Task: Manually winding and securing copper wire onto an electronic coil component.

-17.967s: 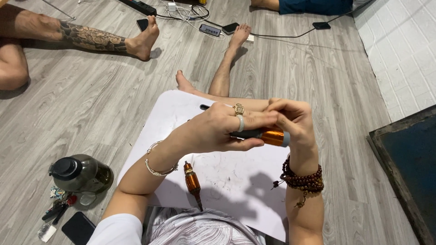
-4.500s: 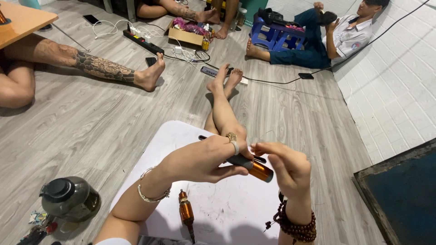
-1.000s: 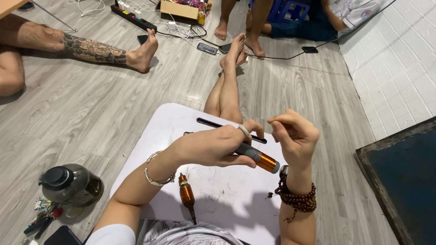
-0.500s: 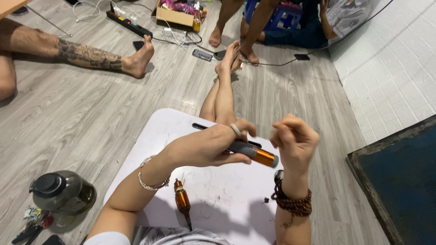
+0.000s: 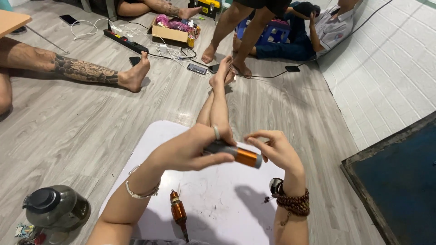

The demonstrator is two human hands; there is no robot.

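Observation:
My left hand [image 5: 188, 149] grips a stubby cylinder tool [image 5: 240, 155] with a dark body and an orange-copper end, held level above a white board [image 5: 213, 199] on my lap. My right hand [image 5: 272, 149] hovers at the tool's orange tip, fingers pinched together; I cannot tell if something tiny is between them. A second orange-and-black tool [image 5: 178, 213] lies on the board below my left forearm. A small round dark part [image 5: 275, 186] and a tiny screw-like speck [image 5: 267, 198] rest on the board by my right wrist.
A grey lidded jug [image 5: 52, 211] stands on the wood floor at left. Other people sit and stand beyond my outstretched legs, among them a tattooed leg [image 5: 86, 70]. A power strip [image 5: 125, 41], cables, phones and a cardboard box [image 5: 170, 31] lie farther off. A dark framed panel [image 5: 399, 177] leans at right.
My left hand keeps its grip on the tool. My right hand has come down from a raised position to the tool's orange tip. The view has tilted up toward the people.

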